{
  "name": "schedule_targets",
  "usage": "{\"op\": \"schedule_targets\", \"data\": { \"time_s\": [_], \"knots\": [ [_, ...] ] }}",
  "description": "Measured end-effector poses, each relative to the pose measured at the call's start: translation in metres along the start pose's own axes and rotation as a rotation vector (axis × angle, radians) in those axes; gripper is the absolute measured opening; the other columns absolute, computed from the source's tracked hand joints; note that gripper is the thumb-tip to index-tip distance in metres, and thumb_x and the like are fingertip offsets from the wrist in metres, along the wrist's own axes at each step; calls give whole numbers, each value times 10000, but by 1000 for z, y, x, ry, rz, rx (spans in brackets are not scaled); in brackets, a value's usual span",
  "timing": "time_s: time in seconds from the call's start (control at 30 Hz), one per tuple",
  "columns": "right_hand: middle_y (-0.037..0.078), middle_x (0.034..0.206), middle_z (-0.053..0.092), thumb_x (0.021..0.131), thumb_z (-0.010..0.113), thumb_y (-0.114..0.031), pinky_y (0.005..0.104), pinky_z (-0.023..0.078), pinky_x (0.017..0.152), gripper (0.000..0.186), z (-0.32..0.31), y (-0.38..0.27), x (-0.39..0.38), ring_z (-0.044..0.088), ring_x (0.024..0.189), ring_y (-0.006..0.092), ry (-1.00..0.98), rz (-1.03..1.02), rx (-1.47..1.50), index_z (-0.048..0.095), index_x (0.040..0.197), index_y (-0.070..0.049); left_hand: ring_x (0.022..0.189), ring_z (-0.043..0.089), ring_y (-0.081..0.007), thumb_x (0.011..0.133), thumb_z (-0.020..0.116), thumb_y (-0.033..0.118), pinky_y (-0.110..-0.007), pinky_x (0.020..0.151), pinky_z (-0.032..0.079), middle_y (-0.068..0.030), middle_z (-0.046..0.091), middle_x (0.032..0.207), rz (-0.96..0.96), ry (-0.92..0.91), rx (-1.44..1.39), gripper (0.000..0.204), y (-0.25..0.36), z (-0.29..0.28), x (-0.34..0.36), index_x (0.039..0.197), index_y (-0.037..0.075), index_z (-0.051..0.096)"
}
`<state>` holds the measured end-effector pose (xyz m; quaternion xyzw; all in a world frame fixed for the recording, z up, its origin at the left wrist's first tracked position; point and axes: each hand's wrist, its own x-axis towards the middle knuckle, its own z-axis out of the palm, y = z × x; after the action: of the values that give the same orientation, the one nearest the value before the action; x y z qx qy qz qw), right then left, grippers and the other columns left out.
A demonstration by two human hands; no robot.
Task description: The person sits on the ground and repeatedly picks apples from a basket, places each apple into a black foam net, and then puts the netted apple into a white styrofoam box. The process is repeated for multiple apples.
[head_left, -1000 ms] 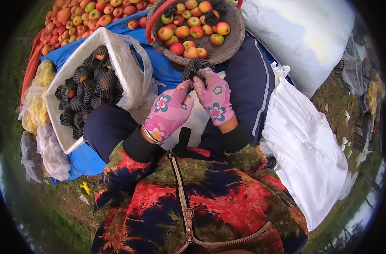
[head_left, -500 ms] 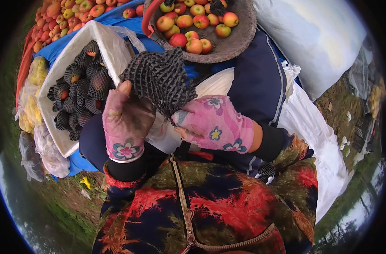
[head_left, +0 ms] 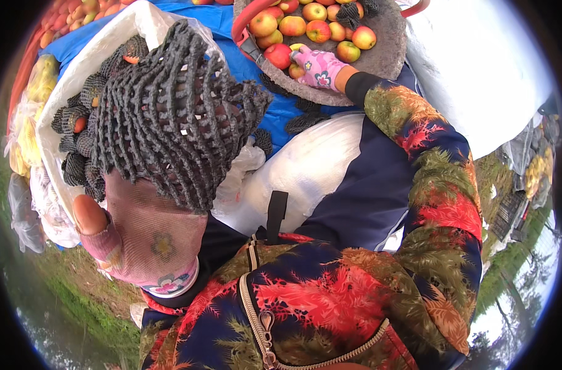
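Note:
A dark grey foam net sleeve (head_left: pixel 170 117) is stretched over the fingers of my left hand (head_left: pixel 151 228), which wears a pink flowered fingerless glove. The thumb stays outside the net, and the fingers inside are mostly hidden. My right hand (head_left: pixel 321 66), in a matching glove, reaches into a grey basin (head_left: pixel 382 58) of red and yellow apples (head_left: pixel 318 31). Its fingers curl over a yellowish apple (head_left: pixel 296 47) near the basin's near left side. On the left, a white foam box (head_left: pixel 54 148) holds several apples wrapped in dark nets (head_left: pixel 76 123).
Loose dark foam nets (head_left: pixel 307 122) lie on the blue sheet (head_left: pixel 232 21) below the basin. More apples (head_left: pixel 71 15) are piled at the far left. Filled plastic bags (head_left: pixel 31 142) line the box's left side. A large white sack (head_left: pixel 478 68) stands at the right.
My right hand has left the net and moved forward to the apples in the basin. My left hand has gone into the net, which now spreads wide and appears closer.

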<state>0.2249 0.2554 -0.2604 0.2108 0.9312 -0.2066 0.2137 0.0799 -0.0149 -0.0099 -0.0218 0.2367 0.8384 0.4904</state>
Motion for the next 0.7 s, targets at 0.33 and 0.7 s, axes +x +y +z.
{"op": "schedule_targets", "data": {
  "time_s": [0.33,0.7],
  "knots": [
    [142,1124,584,907,409,-429,364,434,900,407,5,136,-14,544,1065,320,-153,145,62,563,1139,-131,1225,428,-312,857,502,463,-526,1041,239,-119,530,1268,-69,50,93,527,13,-16,-5,1188,58,565],
    [132,1137,596,885,408,-440,404,427,910,431,-11,82,-7,561,1064,303,-157,206,-81,594,1120,-129,1225,428,-316,851,507,408,-527,1047,233,-123,547,1237,-12,140,211,495,7,-3,-8,1202,62,565]
  ]
}}
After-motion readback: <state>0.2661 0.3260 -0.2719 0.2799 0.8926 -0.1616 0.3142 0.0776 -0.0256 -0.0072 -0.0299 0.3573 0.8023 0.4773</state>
